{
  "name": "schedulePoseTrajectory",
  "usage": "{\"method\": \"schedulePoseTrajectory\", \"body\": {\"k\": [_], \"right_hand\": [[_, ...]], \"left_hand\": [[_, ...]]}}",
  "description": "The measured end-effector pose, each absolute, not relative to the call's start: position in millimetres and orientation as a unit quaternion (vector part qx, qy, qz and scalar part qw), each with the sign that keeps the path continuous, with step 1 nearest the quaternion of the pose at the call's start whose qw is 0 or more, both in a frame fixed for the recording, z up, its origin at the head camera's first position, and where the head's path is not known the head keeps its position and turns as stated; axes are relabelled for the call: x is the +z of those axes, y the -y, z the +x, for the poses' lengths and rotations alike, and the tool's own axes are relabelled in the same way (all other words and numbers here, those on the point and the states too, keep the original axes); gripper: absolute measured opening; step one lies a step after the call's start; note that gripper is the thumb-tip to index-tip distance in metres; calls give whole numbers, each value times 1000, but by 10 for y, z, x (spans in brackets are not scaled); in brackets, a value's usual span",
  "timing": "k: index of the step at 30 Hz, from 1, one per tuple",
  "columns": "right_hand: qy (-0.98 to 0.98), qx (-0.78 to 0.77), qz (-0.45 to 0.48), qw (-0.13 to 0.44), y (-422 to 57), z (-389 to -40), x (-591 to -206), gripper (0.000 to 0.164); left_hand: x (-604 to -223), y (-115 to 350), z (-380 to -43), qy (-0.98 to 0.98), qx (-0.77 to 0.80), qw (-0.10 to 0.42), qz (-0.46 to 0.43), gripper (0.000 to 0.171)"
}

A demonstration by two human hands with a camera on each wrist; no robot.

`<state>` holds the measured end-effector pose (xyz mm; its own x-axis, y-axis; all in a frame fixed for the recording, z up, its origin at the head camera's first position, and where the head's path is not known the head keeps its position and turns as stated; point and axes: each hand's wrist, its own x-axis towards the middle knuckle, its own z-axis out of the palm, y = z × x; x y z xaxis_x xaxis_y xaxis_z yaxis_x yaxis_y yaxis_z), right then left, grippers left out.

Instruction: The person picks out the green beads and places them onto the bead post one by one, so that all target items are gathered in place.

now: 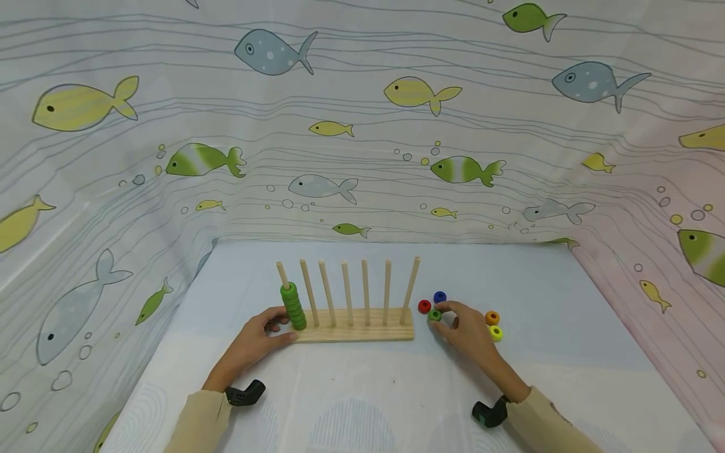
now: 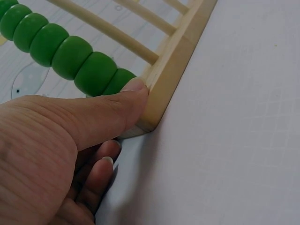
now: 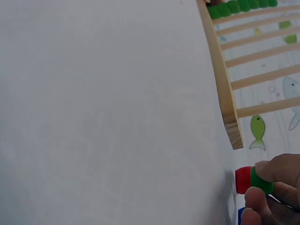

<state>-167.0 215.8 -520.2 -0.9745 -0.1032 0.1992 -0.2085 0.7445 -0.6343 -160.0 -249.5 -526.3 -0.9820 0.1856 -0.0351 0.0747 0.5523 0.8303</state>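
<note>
My left hand [image 1: 258, 338] grips the left end of a wooden peg stand [image 1: 362, 333], its thumb on the base right beside the lowest bead. On the leftmost peg sits a stack of several green beads [image 1: 293, 306]. My right hand [image 1: 466, 328] is to the right of the stand and pinches a loose green bead [image 1: 434, 315] between thumb and fingers. Just left of that bead lies a red bead [image 1: 424, 306], which it overlaps in the right wrist view. A blue bead [image 1: 440, 296] lies behind it.
An orange bead [image 1: 492, 318] and a yellow bead [image 1: 495, 333] lie together on the far side of the right hand. The stand's other upright pegs [image 1: 365, 292] are bare. A fish-patterned sheet [image 1: 362, 145] rises behind and at both sides of the white table [image 1: 362, 402].
</note>
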Motion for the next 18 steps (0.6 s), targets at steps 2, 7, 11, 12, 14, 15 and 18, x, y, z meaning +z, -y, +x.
{"method": "schedulePoseTrajectory", "body": {"k": [2, 7, 11, 12, 14, 15, 18], "right_hand": [[931, 347, 87, 72, -2151, -1655, -5202, 41], [928, 358, 85, 60, -2112, -1603, -5178, 41], [927, 361, 87, 59, -2074, -1572, -5160, 42], [926, 361, 89, 60, -2066, -1565, -5158, 41], [925, 364, 93, 63, -2050, -1550, -5154, 41], [924, 365, 95, 64, -2044, -1542, -5150, 40], [922, 367, 103, 70, -2026, -1518, -5148, 40]], "left_hand": [[-5258, 2493, -1591, -879, 466, 58, 75, 64], [-5258, 2495, -1591, -879, 467, 59, 74, 64], [-5260, 2498, -1601, -879, 468, 58, 72, 64], [-5260, 2497, -1603, -879, 469, 59, 71, 64], [-5259, 2497, -1605, -879, 468, 58, 70, 64], [-5258, 2497, -1608, -880, 467, 59, 70, 64], [-5257, 2495, -1608, -880, 466, 59, 69, 65]]}}
